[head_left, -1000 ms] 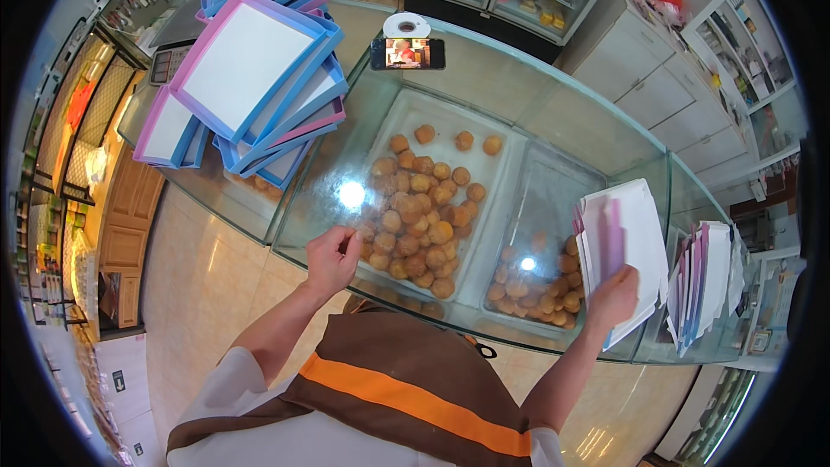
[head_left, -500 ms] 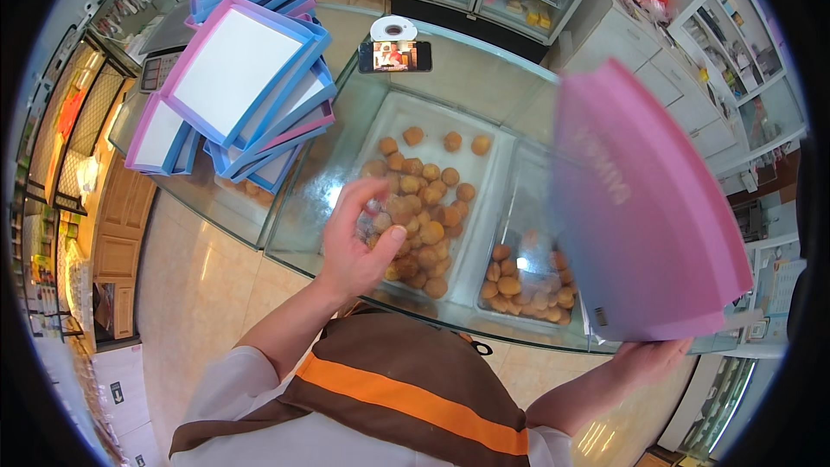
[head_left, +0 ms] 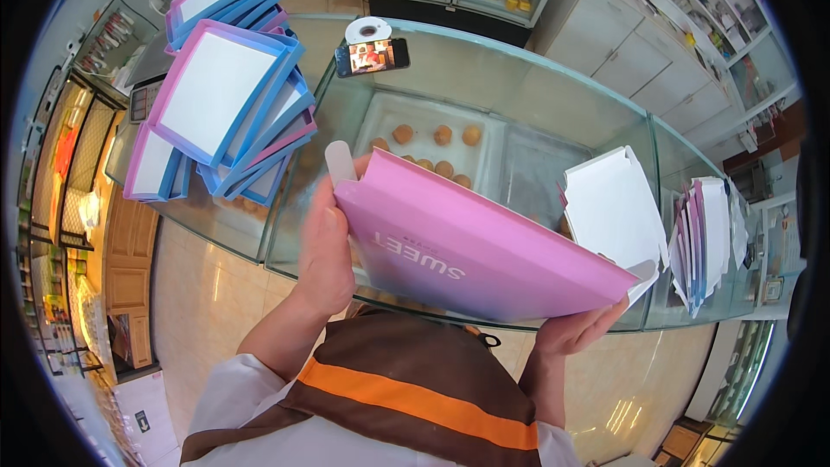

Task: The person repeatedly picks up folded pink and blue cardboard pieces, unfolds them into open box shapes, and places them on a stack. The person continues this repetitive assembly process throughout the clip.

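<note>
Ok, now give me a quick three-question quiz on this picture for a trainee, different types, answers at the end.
1. Multiple choice: what do the left hand and right hand hold between them?
(a) a towel
(b) a pink carton
(c) a knife

2. True or false: the stacked trays stand to the left of the phone.

3. Fill in the colour: the band across the brown apron is ____.

Key: 1. b; 2. true; 3. orange.
</note>
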Available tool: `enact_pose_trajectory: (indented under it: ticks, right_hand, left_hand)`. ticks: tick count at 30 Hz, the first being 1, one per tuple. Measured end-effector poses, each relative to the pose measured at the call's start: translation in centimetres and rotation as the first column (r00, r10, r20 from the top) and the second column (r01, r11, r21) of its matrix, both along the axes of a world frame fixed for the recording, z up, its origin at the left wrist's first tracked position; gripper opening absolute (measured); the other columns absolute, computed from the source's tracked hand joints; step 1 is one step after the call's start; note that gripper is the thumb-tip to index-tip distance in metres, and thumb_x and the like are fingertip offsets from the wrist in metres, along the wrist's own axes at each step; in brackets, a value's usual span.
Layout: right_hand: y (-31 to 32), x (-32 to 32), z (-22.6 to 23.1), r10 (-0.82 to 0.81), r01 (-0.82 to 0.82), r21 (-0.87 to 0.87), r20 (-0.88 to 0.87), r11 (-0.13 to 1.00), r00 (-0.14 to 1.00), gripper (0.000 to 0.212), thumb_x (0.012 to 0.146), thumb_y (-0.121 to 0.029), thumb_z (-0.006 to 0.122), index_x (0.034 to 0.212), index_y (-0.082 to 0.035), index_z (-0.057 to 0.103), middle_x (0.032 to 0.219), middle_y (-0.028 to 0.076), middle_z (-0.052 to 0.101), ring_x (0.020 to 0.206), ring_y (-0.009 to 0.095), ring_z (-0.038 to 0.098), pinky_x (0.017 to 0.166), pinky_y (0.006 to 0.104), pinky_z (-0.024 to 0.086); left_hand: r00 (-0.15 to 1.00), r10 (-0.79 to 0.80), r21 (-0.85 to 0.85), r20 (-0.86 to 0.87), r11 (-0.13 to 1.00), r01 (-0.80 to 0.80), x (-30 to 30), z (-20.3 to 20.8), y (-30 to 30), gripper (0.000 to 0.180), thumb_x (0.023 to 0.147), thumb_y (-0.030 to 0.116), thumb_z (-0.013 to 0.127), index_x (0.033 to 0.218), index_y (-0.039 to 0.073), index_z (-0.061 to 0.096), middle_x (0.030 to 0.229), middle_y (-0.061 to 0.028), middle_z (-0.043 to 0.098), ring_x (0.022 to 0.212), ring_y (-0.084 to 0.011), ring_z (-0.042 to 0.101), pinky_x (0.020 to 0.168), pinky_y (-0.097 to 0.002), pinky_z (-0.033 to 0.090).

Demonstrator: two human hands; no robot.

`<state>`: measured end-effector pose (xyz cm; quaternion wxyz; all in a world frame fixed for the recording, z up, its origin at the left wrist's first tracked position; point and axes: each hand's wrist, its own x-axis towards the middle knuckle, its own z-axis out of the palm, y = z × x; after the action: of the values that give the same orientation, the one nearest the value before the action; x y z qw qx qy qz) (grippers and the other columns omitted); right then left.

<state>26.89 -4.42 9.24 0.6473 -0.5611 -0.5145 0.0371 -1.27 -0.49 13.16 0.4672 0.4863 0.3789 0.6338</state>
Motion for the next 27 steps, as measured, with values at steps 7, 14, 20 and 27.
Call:
enact_pose_trajectory:
  ticks: [7, 14, 20, 27]
  right_hand:
    - [-1.1, -0.6, 1.2, 0.343, -0.403, -0.132, -0.333, 0.905, 0.879, 0.085, 0.104, -0.067, 0.019, 0.113, 0.007, 0.062, 0.112, 0.019, 0.066, 0.104, 0.028, 0.063, 0.093, 0.0397, 0.047]
    - [0.1, 0.0, 2.0, 0.408, -0.593, -0.186, -0.566, 0.783, 0.716, 0.098, 0.099, -0.076, 0.014, 0.116, 0.007, 0.064, 0.11, 0.018, 0.069, 0.103, 0.027, 0.065, 0.093, 0.0381, 0.048]
    - [0.9, -3.0, 5.0, 0.195, -0.366, -0.164, -0.616, 0.916, 0.764, 0.087, 0.102, -0.07, 0.021, 0.108, 0.006, 0.065, 0.102, 0.023, 0.07, 0.096, 0.027, 0.066, 0.087, 0.0381, 0.05]
    - [0.2, -1.0, 5.9, 0.333, -0.495, -0.118, -0.604, 0.861, 0.724, 0.061, 0.106, -0.058, 0.034, 0.11, -0.001, 0.058, 0.097, 0.018, 0.068, 0.09, 0.023, 0.063, 0.083, 0.0348, 0.049]
  left_hand:
    - [0.995, -0.097, -0.249, 0.024, 0.963, 0.1, -1.4, -0.2, -1.7, 0.057, 0.11, 0.044, 0.027, 0.119, -0.003, 0.059, 0.11, -0.011, 0.065, 0.101, -0.0186, 0.06, 0.09, -0.0328, 0.045]
    - [0.937, -0.344, -0.106, -0.055, 0.936, 0.337, -1.4, -1.3, -1.3, 0.081, 0.102, 0.068, 0.03, 0.124, -0.006, 0.056, 0.101, -0.0109, 0.066, 0.093, -0.0198, 0.062, 0.084, -0.0325, 0.048]
    - [0.948, 0.037, 0.02, -0.317, 0.999, -0.032, 1.0, -0.4, -1.4, 0.089, 0.102, 0.067, 0.031, 0.151, -0.007, 0.037, 0.117, -0.0126, 0.061, 0.103, -0.0167, 0.059, 0.088, -0.0319, 0.048]
    - [0.984, -0.041, -0.066, -0.173, 0.997, 0.03, 1.7, 1.1, -2.5, 0.07, 0.109, 0.045, 0.038, 0.156, -0.005, 0.023, 0.115, -0.011, 0.061, 0.101, -0.0141, 0.058, 0.09, -0.0291, 0.046]
